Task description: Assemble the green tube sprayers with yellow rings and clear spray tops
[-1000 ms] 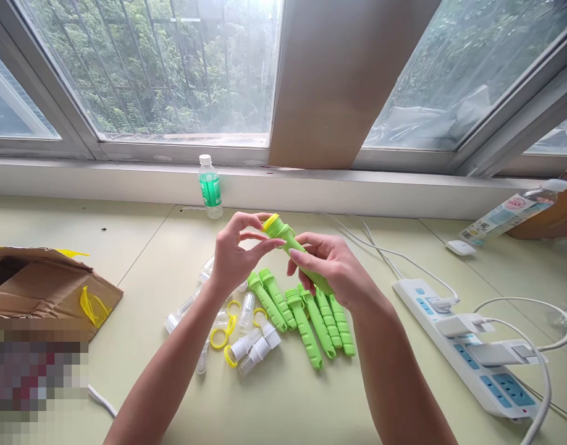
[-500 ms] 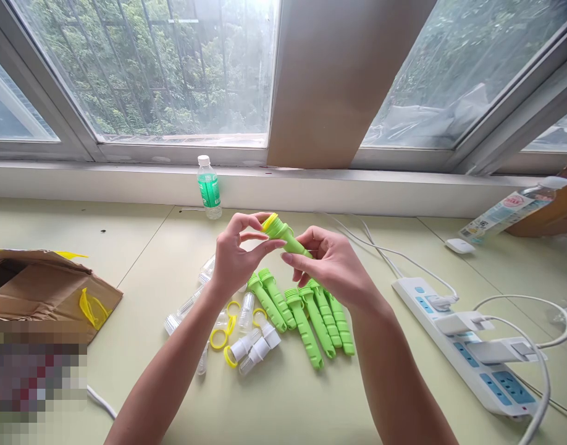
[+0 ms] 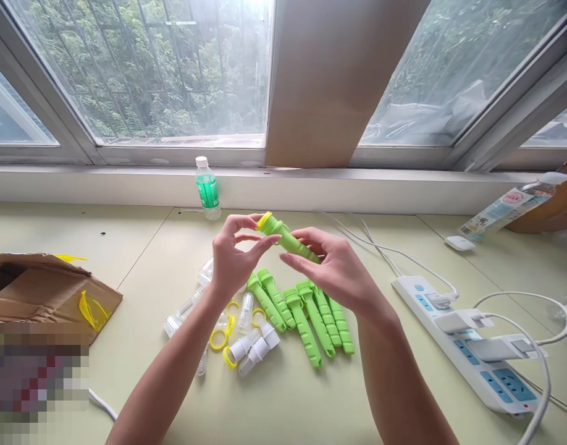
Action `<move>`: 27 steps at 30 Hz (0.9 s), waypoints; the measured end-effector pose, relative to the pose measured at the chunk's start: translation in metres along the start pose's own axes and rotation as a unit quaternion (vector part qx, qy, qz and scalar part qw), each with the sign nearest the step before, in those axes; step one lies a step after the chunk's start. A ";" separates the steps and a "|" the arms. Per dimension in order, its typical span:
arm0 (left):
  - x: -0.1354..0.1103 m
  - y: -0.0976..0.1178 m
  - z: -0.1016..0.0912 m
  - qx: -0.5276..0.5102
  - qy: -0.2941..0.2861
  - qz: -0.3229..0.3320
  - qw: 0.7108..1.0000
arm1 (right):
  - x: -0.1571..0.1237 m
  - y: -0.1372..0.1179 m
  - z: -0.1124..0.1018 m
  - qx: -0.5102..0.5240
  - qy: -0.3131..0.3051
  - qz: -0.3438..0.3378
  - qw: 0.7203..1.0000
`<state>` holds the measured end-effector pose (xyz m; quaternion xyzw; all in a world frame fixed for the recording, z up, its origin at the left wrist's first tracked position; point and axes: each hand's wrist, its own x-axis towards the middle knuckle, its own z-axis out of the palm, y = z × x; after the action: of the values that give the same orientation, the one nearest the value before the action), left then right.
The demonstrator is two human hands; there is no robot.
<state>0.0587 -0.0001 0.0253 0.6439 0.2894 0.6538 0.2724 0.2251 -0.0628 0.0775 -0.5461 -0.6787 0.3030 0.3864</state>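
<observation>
A green plastic handle point(image 3: 296, 245), hollow-looking with a threaded end, is held tilted above the table. My right hand point(image 3: 332, 266) closes around its lower body. At the threaded end sits a yellow ring point(image 3: 264, 220), pinched by my left hand point(image 3: 232, 256), whose thumb lies close to the green collar. Beneath my hands lie several more green handles point(image 3: 304, 327). To their left are loose yellow rings point(image 3: 217, 339), clear plastic tubes point(image 3: 245, 312) and white threaded connectors point(image 3: 256, 352). My left forearm hides part of that pile.
A bottle with a green label point(image 3: 207, 190) stands by the window ledge. An open cardboard box point(image 3: 56, 287) is at left. On the right lies a white power strip point(image 3: 464, 346) with plugged-in cables, and behind it a tilted clear bottle point(image 3: 510, 207).
Both hands have shifted slightly left with the green handle, and more of its body shows between them. The yellow ring stays at its threaded end. The pieces on the table have not moved.
</observation>
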 end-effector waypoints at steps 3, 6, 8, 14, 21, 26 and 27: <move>0.002 0.000 -0.002 0.012 0.028 -0.007 0.999 | 0.002 0.003 0.003 -0.034 0.034 -0.035 0.998; 0.003 0.001 -0.003 0.004 0.019 0.001 1.000 | 0.002 0.003 0.004 -0.028 0.048 -0.048 0.997; 0.003 0.002 -0.003 -0.007 0.000 0.011 1.000 | 0.001 0.002 0.003 -0.016 0.039 -0.040 0.998; 0.004 0.003 -0.005 -0.015 -0.022 0.015 1.000 | 0.001 0.003 0.002 0.023 0.033 -0.041 0.998; 0.001 -0.004 -0.004 0.015 0.012 0.018 1.000 | 0.002 0.003 0.005 0.092 -0.015 0.009 0.996; 0.001 -0.006 -0.003 0.001 -0.002 0.013 1.000 | 0.004 0.010 0.002 0.152 -0.047 0.062 0.985; 0.002 -0.005 -0.004 -0.002 -0.008 0.013 1.000 | 0.005 0.011 0.002 0.166 -0.054 0.068 0.982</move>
<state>0.0550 0.0048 0.0227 0.6520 0.2773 0.6529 0.2679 0.2285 -0.0553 0.0681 -0.5016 -0.6002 0.4663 0.4131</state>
